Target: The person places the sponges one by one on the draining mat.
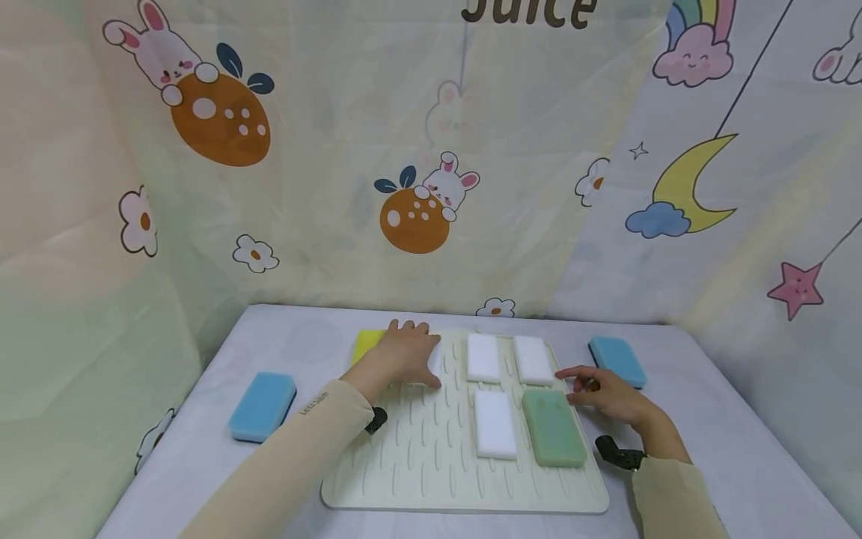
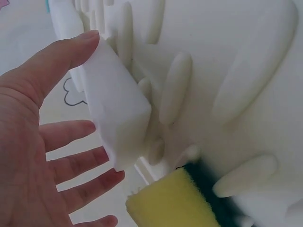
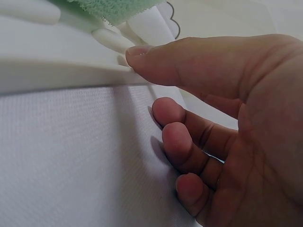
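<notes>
My left hand (image 1: pixel 404 355) is over the back left of a cream ridged mat (image 1: pixel 411 471). Its thumb and fingertips pinch a white sponge block (image 2: pixel 118 104), which the hand mostly hides in the head view. Just left of it is a yellow sponge (image 2: pixel 168 201) with a dark green scouring side. At the mat's right edge, my right hand (image 1: pixel 609 393) has its thumb by the rim and its lower fingers loosely bent, holding nothing. It is beside a green sponge (image 1: pixel 554 428) and a white block (image 1: pixel 533 361).
Two more white blocks, one at the back (image 1: pixel 483 358) and one nearer (image 1: pixel 495 424), lie on the mat. Off the mat are blue sponges, one at the left (image 1: pixel 263 406) and one behind the right hand (image 1: pixel 618 359). A printed cloth wall (image 1: pixel 323 187) stands behind the table.
</notes>
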Demonstrator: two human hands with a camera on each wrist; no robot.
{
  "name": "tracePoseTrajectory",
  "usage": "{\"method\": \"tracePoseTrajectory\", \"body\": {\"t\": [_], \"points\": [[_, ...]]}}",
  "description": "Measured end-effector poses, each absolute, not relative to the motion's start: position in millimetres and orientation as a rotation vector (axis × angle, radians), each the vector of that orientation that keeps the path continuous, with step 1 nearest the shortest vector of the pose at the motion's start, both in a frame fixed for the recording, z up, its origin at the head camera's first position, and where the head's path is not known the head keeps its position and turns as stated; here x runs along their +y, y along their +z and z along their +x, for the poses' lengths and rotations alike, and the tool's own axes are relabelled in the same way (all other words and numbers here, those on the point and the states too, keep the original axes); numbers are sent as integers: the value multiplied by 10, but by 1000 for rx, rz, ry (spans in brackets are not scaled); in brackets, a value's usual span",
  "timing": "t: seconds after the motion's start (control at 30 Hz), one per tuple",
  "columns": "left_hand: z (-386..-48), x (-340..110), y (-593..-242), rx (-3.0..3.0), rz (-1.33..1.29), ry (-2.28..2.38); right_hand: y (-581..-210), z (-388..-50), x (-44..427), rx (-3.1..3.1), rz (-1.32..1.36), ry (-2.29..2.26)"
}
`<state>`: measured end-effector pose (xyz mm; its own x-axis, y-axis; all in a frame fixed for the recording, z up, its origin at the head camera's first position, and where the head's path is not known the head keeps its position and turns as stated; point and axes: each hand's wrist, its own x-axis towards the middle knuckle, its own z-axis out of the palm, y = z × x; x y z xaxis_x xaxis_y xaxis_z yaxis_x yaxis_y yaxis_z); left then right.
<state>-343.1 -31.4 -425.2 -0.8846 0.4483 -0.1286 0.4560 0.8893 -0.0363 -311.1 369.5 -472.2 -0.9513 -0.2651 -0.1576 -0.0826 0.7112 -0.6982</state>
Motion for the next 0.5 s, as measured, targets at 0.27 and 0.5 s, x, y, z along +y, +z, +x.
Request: {"method": "tracePoseTrajectory", "body": {"t": [0.27,0.5], "points": [[-3417,-298,-4235,2918,676,-67,-4713,-3093,3678,2667,-245,-1071],[-3414,-285,-4242,2912,654,-44,-4713,-3094,3675,2672,-239,-1062]]}}
